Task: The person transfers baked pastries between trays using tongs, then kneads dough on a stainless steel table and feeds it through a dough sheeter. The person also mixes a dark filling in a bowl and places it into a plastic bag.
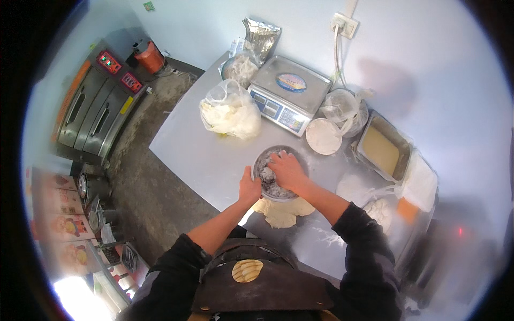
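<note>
A round metal bowl [300, 196] stands near the table's front edge, with a dark and white crumbly, floury mixture [272, 184] inside. My left hand [249, 186] is closed on the bowl's left rim, thumb up. Inside the bowl, my right hand [287, 170] has its fingers bent into the mixture, gripping a whitish clump of it; the fingertips are partly hidden. A flat piece of pale dough [281, 214] lies on the table just in front of the bowl, close to my body.
Behind the bowl stand a digital scale [292, 88], a plastic bag with pale contents [231, 115] and a round white-topped container [323, 136]. At right are a rectangular metal pan [383, 147] and a flour heap [379, 213]. A deck oven [96, 107] stands at far left.
</note>
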`<state>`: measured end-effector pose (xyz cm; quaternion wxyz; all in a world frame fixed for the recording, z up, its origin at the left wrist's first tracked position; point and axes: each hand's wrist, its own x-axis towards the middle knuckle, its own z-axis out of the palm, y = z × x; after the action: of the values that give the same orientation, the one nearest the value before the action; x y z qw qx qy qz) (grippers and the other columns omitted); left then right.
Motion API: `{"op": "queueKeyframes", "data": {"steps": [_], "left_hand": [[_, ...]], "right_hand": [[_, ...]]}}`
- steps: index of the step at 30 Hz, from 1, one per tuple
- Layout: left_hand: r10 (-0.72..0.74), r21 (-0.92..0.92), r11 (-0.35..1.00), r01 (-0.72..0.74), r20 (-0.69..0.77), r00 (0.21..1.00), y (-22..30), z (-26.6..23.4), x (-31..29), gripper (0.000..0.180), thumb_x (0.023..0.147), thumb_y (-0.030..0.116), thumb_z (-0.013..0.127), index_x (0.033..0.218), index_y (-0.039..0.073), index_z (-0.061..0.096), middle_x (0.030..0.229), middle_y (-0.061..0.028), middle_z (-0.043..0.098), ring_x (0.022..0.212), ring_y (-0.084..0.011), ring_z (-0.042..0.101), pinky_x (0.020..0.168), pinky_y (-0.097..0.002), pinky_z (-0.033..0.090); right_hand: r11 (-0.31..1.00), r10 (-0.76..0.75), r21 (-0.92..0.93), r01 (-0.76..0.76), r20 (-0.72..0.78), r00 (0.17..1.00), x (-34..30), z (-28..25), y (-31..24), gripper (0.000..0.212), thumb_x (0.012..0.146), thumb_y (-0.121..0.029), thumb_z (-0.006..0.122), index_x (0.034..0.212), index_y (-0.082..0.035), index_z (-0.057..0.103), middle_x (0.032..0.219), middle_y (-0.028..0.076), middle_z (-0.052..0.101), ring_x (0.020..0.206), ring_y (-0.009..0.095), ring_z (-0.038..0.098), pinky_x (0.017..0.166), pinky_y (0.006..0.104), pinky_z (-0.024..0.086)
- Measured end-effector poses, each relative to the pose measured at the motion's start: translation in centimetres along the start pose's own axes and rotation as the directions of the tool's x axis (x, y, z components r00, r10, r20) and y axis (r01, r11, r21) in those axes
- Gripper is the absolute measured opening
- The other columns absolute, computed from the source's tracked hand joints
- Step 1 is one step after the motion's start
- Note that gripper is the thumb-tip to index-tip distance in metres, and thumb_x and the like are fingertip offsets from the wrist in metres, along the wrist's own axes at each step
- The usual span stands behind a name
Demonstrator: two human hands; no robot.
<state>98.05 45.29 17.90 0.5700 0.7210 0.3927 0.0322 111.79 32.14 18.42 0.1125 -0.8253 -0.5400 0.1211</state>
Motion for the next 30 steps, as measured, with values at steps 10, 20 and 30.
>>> {"op": "queueKeyframes", "data": {"steps": [10, 20, 30], "left_hand": [[0.215, 0.098, 0.97, -0.223, 0.079, 0.973, -1.9, -7.7, 5.4, 0.038, 0.096, 0.007, 0.056, 0.133, 0.004, 0.051, 0.109, -0.0337, 0.07, 0.106, -0.0558, 0.065, 0.093, -0.0582, 0.049], [0.306, -0.009, 0.952, -0.307, 0.081, 0.949, -3.3, -14.1, 9.9, 0.032, 0.094, 0.005, 0.058, 0.126, 0.003, 0.054, 0.107, -0.0306, 0.07, 0.105, -0.0529, 0.066, 0.092, -0.0545, 0.051], [0.226, -0.029, 0.974, -0.225, 0.125, 0.966, -4.2, -17.6, 10.6, 0.03, 0.093, 0.005, 0.056, 0.123, 0.003, 0.054, 0.104, -0.029, 0.069, 0.103, -0.0502, 0.068, 0.091, -0.0509, 0.052]], "right_hand": [[0.863, 0.149, 0.486, -0.139, 0.017, 0.989, 5.3, 2.9, -7.1, 0.069, 0.076, -0.025, 0.081, 0.139, -0.008, 0.06, 0.135, 0.022, 0.057, 0.124, 0.041, 0.059, 0.103, 0.0548, 0.051], [0.794, 0.58, 0.118, -0.597, 0.15, 0.801, 11.5, 1.3, -13.3, 0.073, 0.077, -0.032, 0.086, 0.139, -0.005, 0.058, 0.138, 0.022, 0.059, 0.125, 0.044, 0.061, 0.107, 0.0518, 0.051], [0.944, 0.326, 0.095, -0.315, -0.147, 0.934, 15.1, 3.9, -13.8, 0.066, 0.081, -0.025, 0.081, 0.139, -0.006, 0.058, 0.134, 0.019, 0.061, 0.119, 0.047, 0.062, 0.103, 0.0514, 0.051]]}}
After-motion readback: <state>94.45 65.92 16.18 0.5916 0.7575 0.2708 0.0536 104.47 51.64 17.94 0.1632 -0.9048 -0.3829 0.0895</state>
